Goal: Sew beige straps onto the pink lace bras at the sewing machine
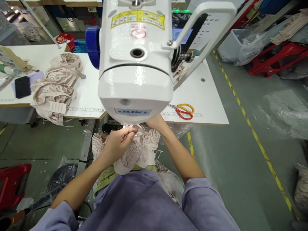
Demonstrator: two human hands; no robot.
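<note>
A white sewing machine marked JUKI fills the upper middle of the view. Below its head, beige lace fabric, which looks like a lace garment, hangs over my lap. My left hand pinches the upper edge of this lace, thumb and forefinger together, close to the needle area. On the other side, my right hand sits at the top of the lace, its fingers covered by the machine head, so their grip is not visible. The stitching spot itself is also hidden.
Scissors with yellow and red handles lie on the white table at right. Beige lace garments are piled at left beside a black phone. A red stool stands at far right; black-wrapped material lies at lower left.
</note>
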